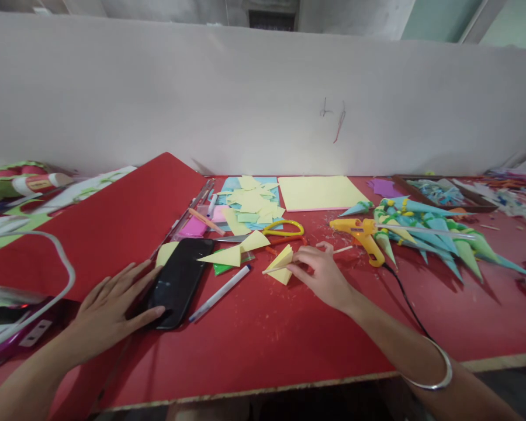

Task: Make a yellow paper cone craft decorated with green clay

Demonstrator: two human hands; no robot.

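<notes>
Over the red desk (263,356), our right hand (318,270) pinches a thin, straight stick (343,249), running left to right, across pointy yellow paper (283,277). Our left hand (107,307) lies spread, thumb on a shiny black phone (182,283).

The folded paper (283,277) is pale yellow, the left rectangular phone (180,286) black, the right plastic glue gun (364,231) yellow.

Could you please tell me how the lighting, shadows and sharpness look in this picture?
In the head view, the light is soft, with diffuse shadows below the paper cones and beside the left hand; also in the head view, the bracelet catches a bright highlight, the phone shows faint reflections, and the scraps at the far right look smeared.
</notes>
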